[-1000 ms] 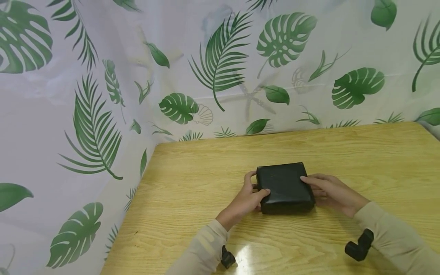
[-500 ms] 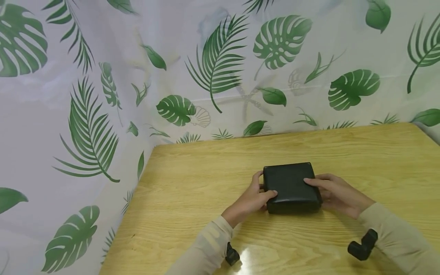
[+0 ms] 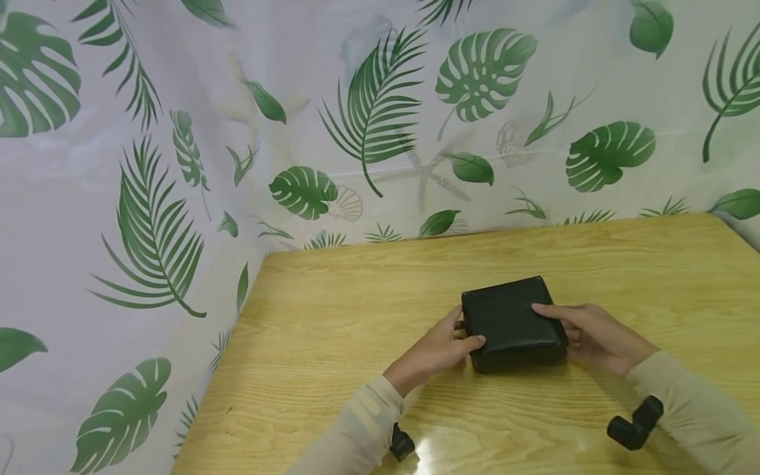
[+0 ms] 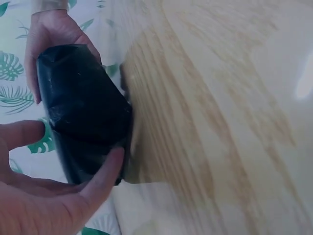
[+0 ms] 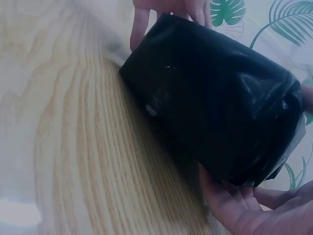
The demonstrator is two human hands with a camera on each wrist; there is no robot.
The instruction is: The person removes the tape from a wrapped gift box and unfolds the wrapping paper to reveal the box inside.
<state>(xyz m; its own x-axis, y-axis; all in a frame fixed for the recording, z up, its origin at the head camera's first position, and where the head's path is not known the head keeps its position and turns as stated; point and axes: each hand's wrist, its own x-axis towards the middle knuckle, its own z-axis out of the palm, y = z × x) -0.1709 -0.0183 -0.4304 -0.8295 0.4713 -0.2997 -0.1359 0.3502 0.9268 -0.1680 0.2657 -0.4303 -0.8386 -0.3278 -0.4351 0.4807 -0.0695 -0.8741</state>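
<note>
A flat, square black box (image 3: 510, 316), wrapped in shiny plastic, is held between both hands in the head view. My left hand (image 3: 436, 343) grips its near-left corner, thumb on the top face and fingers along the left side. On the opposite side, my right hand (image 3: 605, 340) holds the right edge, its thumb reaching over the top. The left wrist view shows creased wrapping on the end of the box (image 4: 83, 107). In the right wrist view the lower edge of the box (image 5: 210, 98) is close over the wood, with fingers at both ends.
The wood-grain table (image 3: 332, 303) extends around the box. A white curtain (image 3: 404, 119) with green leaf prints stands along the back and left edges. Black wrist cameras sit under both sleeves (image 3: 689, 402).
Both hands have shifted the black box to the right and turned it slightly, its far right corner now pointing further away. The grip stays on the same two sides.
</note>
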